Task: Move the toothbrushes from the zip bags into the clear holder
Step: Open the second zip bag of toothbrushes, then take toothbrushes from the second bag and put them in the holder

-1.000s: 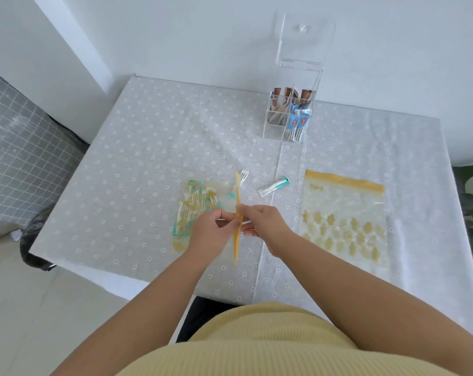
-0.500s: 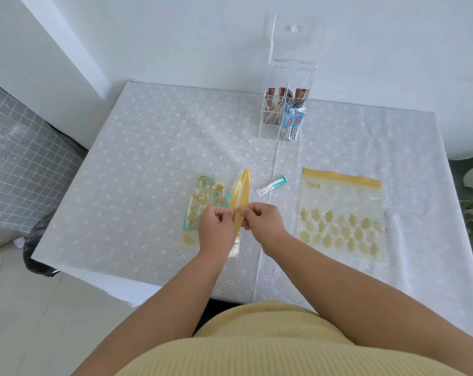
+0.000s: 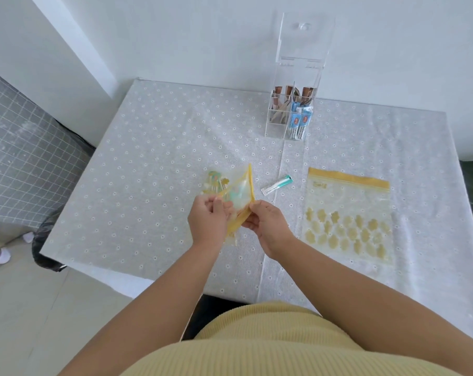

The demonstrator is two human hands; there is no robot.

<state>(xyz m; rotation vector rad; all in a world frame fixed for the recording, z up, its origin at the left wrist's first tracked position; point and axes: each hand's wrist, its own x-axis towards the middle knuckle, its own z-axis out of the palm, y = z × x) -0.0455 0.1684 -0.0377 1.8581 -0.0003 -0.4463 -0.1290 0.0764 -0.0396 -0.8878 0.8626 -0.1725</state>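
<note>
— What are the hands doing right now?

— Both are pinching one zip bag point(image 3: 236, 195) and holding it up off the tabletop point(image 3: 154, 147), near the front edge. The left hand point(image 3: 207, 222) is gripping one side of the yellow zip strip, the right hand point(image 3: 265, 222) the other, so the mouth is gaping between them.

— Anything inside it?

— Something teal and white is showing through the plastic, probably toothbrushes point(image 3: 236, 196), but I'm not seeing them sharply enough to count.

— And the other bag?

— A second zip bag point(image 3: 348, 215) is lying flat on the tabletop to the person's right, well apart from the hands, yellow strip pointing away, yellow flower prints across its lower half. It is looking flat; I can't tell whether it is holding anything.

— Is anything lying loose?

— One wrapped toothbrush point(image 3: 276, 185), white with a teal end, is lying on the cloth between the two bags, just beyond the right hand and not touching it.

— Where's the holder?

— The clear holder point(image 3: 277, 126) is standing upright at the far side, by the wall, its lid tipped up and open. Blue-and-white packets point(image 3: 300, 123) are sitting in its right front compartment, and brown-topped items point(image 3: 285, 92) are standing toward the back.
</note>
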